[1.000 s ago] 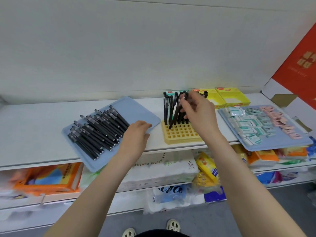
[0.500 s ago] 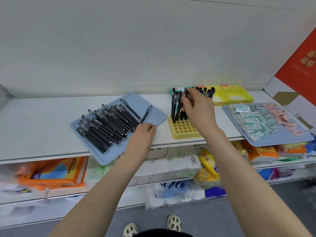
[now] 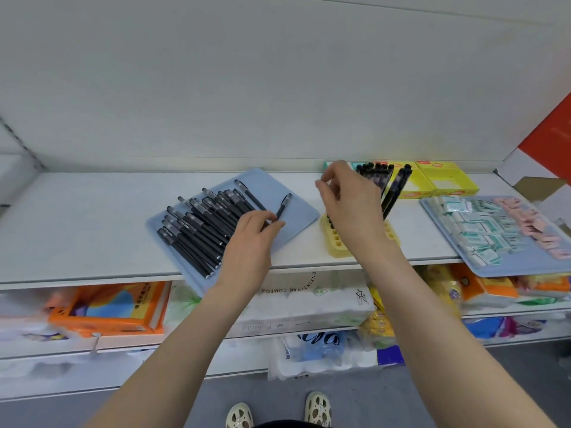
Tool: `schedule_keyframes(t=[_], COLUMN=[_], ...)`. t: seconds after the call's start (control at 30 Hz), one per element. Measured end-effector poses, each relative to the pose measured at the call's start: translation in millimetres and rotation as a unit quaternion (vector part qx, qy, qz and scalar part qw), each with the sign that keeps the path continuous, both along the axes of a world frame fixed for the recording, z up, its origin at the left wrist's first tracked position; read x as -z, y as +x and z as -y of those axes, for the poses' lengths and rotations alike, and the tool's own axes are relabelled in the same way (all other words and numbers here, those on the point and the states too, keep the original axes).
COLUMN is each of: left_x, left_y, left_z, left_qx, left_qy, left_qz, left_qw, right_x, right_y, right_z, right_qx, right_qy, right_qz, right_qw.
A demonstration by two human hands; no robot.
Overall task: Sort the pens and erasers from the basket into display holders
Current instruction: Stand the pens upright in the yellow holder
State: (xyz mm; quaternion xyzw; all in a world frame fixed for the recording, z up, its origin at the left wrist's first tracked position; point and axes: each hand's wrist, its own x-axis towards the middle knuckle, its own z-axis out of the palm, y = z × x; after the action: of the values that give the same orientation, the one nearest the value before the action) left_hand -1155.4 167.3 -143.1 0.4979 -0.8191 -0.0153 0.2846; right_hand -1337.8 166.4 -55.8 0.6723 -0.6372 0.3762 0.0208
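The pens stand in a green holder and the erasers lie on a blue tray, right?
No, the holder is yellow, not green; the head view shows it. The pens do stand in it, and the erasers lie on a blue tray.

The light was bright, even and soft. The white shelf [image 3: 92, 227] showed no glare, and the lower shelf [image 3: 37, 350] lay dimmer beneath it. The black pens [image 3: 197, 223] in the middle were sharp. The packets [image 3: 105, 307] at near left looked smeared. The wide lens bowed the shelf's edge and stretched my forearms [image 3: 197, 341].
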Motion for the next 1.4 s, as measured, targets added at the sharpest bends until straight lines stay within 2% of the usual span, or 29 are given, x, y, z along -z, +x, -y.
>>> schedule_keyframes(t=[0.13, 0.3, 0.57, 0.77, 1.0, 1.17, 1.33, 1.4], left_x=[-4.5, 8.2, 15.5, 18.2, 18.3, 14.1, 17.3, 15.9], left_y=[34.8, 68.2, 78.1, 76.1, 79.3, 78.6, 81.9, 83.7], left_z=[11.6, 20.8, 22.9, 24.9, 31.6, 33.3, 37.0, 40.4], left_qx=[-0.088, -0.113, -0.100, -0.127, -0.108, -0.093, -0.088, -0.089], left_qy=[-0.006, 0.044, 0.045, 0.048, 0.019, 0.029, 0.052, 0.058], left_qz=[0.018, 0.067, 0.025, -0.080, -0.031, -0.032, -0.017, -0.030], left_qw=[0.996, 0.990, 0.994, 0.987, 0.994, 0.995, 0.995, 0.994], right_x=[32.0, 63.0, 61.1, 48.8, 42.9, 36.8, 50.3, 55.0], right_y=[39.6, 56.7, 66.3, 98.1, 103.2, 108.1, 104.4, 99.8], right_z=[28.0, 62.1, 93.2, 96.2, 111.1, 115.9, 119.1, 119.0], right_qx=[-0.054, -0.006, -0.041, -0.118, -0.087, -0.093, -0.093, -0.096], right_qy=[0.202, 0.296, 0.326, 0.359, 0.355, 0.359, 0.335, 0.332], right_qz=[-0.077, -0.056, -0.028, -0.165, -0.217, -0.298, -0.283, -0.251], right_qw=[0.975, 0.954, 0.944, 0.911, 0.905, 0.880, 0.894, 0.904])
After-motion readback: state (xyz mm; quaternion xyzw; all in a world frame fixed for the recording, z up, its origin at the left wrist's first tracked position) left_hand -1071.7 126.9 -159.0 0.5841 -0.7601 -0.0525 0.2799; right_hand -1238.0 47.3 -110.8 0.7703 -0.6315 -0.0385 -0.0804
